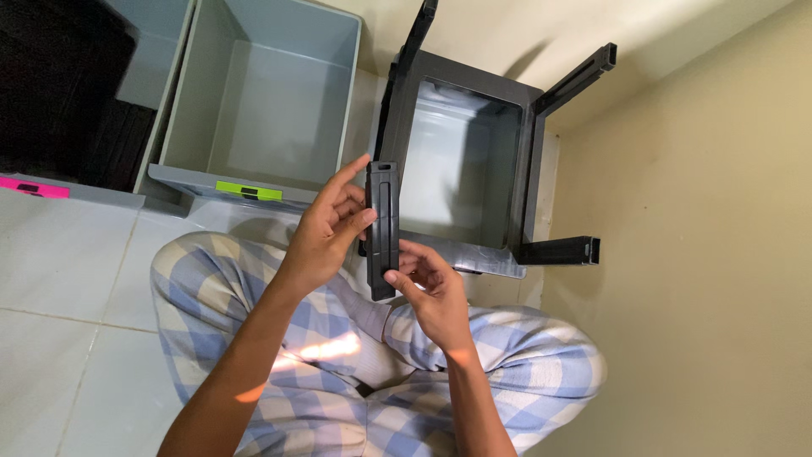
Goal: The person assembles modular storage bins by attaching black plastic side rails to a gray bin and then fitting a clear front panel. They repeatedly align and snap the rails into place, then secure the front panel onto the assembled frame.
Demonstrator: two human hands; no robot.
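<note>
I see two bare forearms, no sleeves, no watch, no rings or bands that I can make out on my left hand [326, 233] or my right hand [431, 292]. Fingernails are short and plain. I wear loose soft-fabric trousers in a pale blue and cream check pattern [216, 288], big squares, covering both legs. The cloth bunches in folds at the lap, with a plain grey-white strip of fabric [368, 326] showing between the legs. A patch of sunlight falls across the checks.
</note>
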